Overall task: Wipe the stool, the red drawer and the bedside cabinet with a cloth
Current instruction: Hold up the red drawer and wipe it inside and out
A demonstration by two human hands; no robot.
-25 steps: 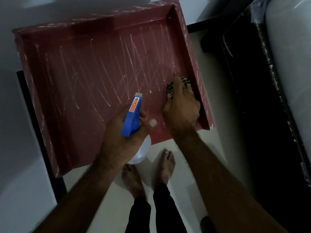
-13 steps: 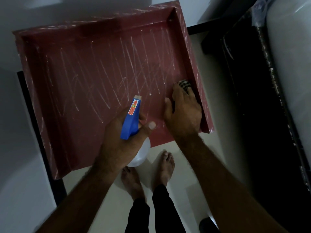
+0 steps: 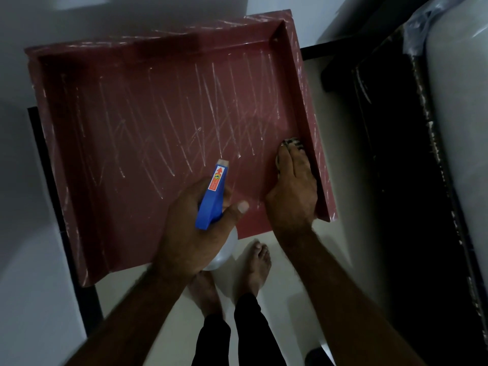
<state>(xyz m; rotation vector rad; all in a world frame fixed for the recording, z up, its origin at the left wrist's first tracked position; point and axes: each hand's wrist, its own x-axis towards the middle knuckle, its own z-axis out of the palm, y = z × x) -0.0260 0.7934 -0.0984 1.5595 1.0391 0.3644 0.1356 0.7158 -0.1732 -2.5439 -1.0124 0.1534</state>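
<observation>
The red drawer (image 3: 158, 122) stands pulled out below me, its bottom streaked with pale scratch-like marks. My right hand (image 3: 293, 191) presses a checked cloth (image 3: 291, 143) flat on the drawer's bottom, tight against its right wall; only the cloth's far edge shows past my fingertips. My left hand (image 3: 190, 228) holds a spray bottle with a blue trigger head (image 3: 214, 196) over the drawer's front part, nozzle pointing away from me. The bottle's pale body hangs below my palm.
A dark bed frame (image 3: 396, 180) with a plastic-wrapped mattress (image 3: 459, 114) runs along the right. A black frame edge (image 3: 52, 207) borders the drawer's left side beside a white wall. My bare feet (image 3: 237, 270) stand on the pale floor under the drawer's front.
My right hand has slid the cloth rightwards across the drawer's bottom until it meets the right wall. The left hand and spray bottle have stayed in place.
</observation>
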